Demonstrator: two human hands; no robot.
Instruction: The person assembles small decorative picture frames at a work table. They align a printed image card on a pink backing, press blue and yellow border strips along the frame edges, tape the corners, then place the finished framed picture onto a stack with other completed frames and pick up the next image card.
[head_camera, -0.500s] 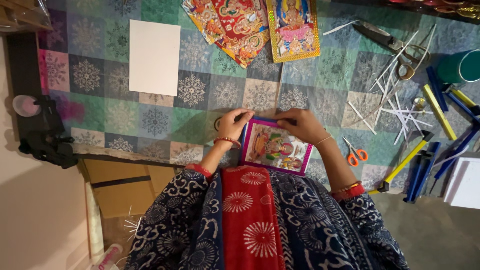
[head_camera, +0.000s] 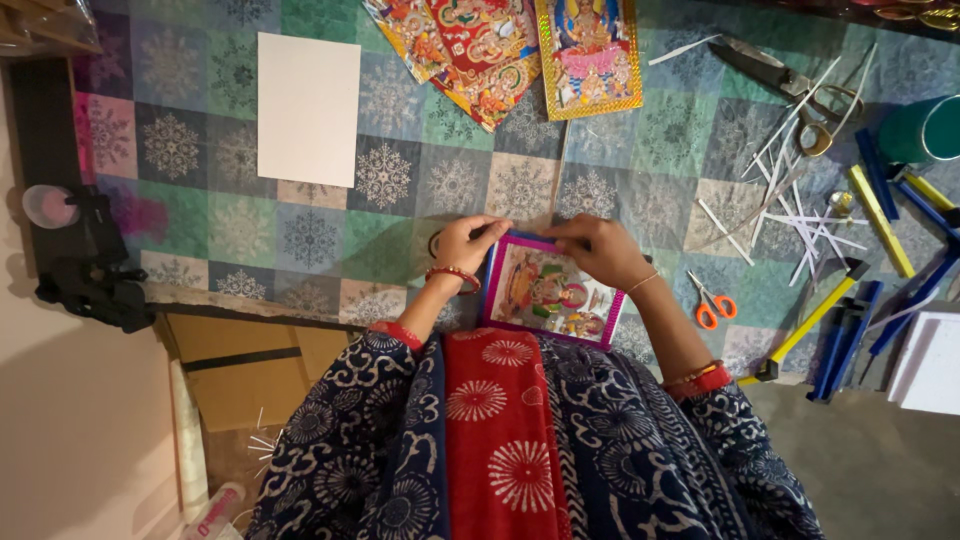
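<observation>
the framed picture is held at the near edge of the patterned surface, just before the lap. its top edge is pinched by the left hand and the right hand, fingers closed on the pink border. judged best: the border should be pressed evenly from corner to corner, and the picture kept flat.

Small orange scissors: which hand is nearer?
Right. The right hand rests on the pink-bordered picture's top edge, just left of the orange scissors. The left hand sits at the picture's far corner, farther away.
</observation>
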